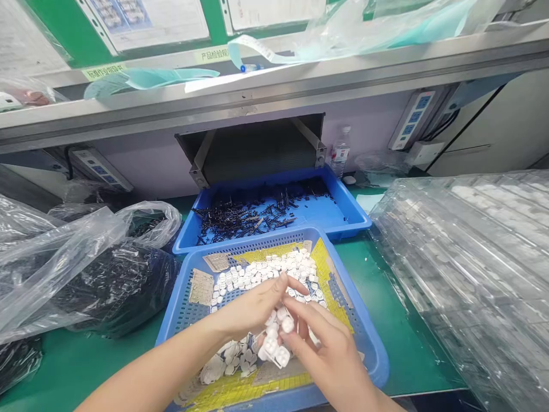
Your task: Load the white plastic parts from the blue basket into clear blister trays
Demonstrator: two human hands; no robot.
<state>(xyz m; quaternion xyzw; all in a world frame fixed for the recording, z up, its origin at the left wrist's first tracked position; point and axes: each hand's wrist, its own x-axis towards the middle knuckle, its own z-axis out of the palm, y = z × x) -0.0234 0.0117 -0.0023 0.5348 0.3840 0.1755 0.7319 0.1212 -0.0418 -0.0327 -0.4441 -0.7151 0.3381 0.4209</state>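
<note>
Several white pieces [271, 345] cupped in fingers [316, 319] of left hand [258, 301] and right hand [335, 356], left fingers partly hidden, basket [365, 323] cut off below

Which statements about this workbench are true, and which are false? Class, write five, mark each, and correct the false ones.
1. White pieces are gathered between the left hand and right hand. True.
2. The blue tray behind the basket contains only white pieces. False: it contains black pieces.
3. A plastic bottle stands near the tray's back left corner. False: it is near the back right corner.
4. Clear plastic packaging lies right of the basket. True.
5. The hands are over the blue tray. False: they are over the basket.
</note>
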